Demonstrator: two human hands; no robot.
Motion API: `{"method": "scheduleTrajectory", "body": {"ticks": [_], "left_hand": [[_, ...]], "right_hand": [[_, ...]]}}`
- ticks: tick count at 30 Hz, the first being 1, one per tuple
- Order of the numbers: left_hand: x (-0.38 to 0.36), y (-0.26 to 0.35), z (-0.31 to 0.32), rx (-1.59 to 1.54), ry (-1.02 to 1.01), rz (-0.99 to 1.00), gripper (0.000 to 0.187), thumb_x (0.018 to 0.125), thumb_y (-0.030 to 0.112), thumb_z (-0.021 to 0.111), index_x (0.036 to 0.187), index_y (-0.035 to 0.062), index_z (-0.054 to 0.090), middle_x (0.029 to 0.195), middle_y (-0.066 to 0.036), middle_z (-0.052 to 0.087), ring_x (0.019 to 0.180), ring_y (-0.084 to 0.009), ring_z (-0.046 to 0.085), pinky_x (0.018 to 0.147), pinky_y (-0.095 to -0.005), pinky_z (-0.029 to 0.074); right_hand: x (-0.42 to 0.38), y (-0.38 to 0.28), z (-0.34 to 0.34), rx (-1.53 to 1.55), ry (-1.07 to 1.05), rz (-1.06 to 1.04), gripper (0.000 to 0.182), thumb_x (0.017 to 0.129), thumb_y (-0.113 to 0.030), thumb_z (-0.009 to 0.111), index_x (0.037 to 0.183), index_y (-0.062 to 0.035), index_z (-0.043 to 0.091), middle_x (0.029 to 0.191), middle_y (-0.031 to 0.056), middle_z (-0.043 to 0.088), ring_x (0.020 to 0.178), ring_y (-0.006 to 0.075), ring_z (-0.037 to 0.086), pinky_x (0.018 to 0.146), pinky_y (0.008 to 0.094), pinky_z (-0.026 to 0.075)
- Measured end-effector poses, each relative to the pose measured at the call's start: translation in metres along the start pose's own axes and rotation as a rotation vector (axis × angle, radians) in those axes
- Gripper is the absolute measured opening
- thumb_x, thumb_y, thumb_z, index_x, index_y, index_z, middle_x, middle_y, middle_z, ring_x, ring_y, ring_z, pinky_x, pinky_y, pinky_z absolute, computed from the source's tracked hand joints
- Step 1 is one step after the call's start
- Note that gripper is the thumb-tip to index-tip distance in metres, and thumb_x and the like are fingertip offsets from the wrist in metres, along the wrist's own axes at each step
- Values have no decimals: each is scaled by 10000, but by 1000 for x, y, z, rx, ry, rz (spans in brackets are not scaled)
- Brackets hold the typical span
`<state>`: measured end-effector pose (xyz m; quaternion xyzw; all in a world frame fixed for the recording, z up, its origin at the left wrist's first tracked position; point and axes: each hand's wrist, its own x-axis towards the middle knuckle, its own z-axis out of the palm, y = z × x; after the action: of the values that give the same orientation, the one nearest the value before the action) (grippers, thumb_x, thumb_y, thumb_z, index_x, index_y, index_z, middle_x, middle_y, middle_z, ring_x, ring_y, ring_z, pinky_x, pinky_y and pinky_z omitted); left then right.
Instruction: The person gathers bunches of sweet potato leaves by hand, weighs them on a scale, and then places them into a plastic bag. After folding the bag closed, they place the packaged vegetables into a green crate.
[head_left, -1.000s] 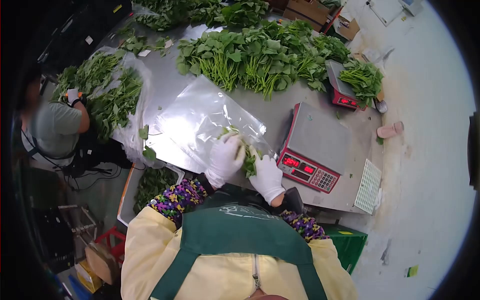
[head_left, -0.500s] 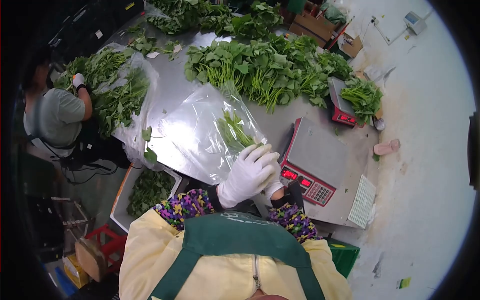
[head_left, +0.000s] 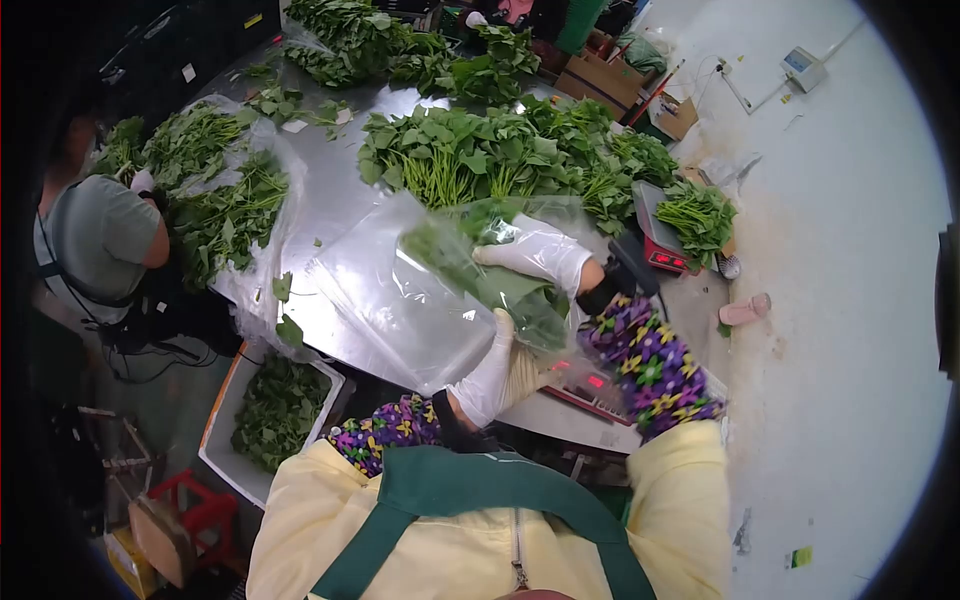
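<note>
Bag: I have the clear plastic bag (head_left: 470,280) at the centre of my feed, over the table (head_left: 345,150), with leafy greens (head_left: 425,240) showing through its film.
Left hand (head_left: 490,375): gloved in white, just off centre toward 6 o'clock; I see it grasping the bag's near edge, thumb up over the film.
Right hand (head_left: 530,250): gloved too, reaching in from 4 o'clock to the bag's upper side, fingers beside the leaves; I cannot tell whether they grip or only press, nor whether they are under the film.
Near scale (head_left: 600,398): at 4 o'clock, partly hidden by the bag and the flowered right sleeve (head_left: 650,365); its red digits are too blurred for me to read.
Heap: a broad pile of greens (head_left: 480,150) at 12 o'clock on the table, stems toward me.
Far scale (head_left: 665,245): at 2 o'clock, bearing a green bunch (head_left: 697,212).
Foam box (head_left: 218,430): at 8 o'clock, leaves (head_left: 275,410) inside.
Co-worker (head_left: 105,230): at 9 o'clock, a gloved hand (head_left: 143,181) by greens on loose plastic (head_left: 285,215).
</note>
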<state>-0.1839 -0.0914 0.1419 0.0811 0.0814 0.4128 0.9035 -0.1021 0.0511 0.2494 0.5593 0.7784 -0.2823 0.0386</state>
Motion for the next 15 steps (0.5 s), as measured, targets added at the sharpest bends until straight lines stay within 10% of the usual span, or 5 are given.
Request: {"method": "scheduleTrajectory", "body": {"ticks": [6,9,13,15], "left_hand": [[2,21,-22,-384,7,-103,1152,727,866,425,1472,19,193,1478,-202,326,1341,-375,382,1097,-495,343],[0,27,-30,-291,123,-108,1225,694,893,425,1492,8,143,1506,-223,273,1365,-393,350,1112,-498,323],[-26,41,-39,-56,49,-199,1011,862,778,328,1436,-51,256,1441,-275,373,1366,-346,369,1100,-460,352],[-41,59,-62,195,93,-280,832,921,659,428,1376,-36,385,1311,-238,520,1171,-269,558,892,-358,504]], "right_hand": [[-106,-31,-26,167,-95,-219,612,937,-531,476,1317,-55,533,1181,193,638,1048,384,610,951,359,450],[-153,-35,-1,-158,228,-246,436,884,-362,621,1259,-140,599,1100,72,677,1117,293,587,1056,549,306],[-154,-16,44,-313,543,-171,354,842,-222,661,1195,-191,642,1044,8,680,1144,266,566,1035,641,272],[-150,-7,51,-112,545,-239,276,839,-109,638,1098,-197,677,1002,-29,675,1109,258,574,1035,656,263]]}}
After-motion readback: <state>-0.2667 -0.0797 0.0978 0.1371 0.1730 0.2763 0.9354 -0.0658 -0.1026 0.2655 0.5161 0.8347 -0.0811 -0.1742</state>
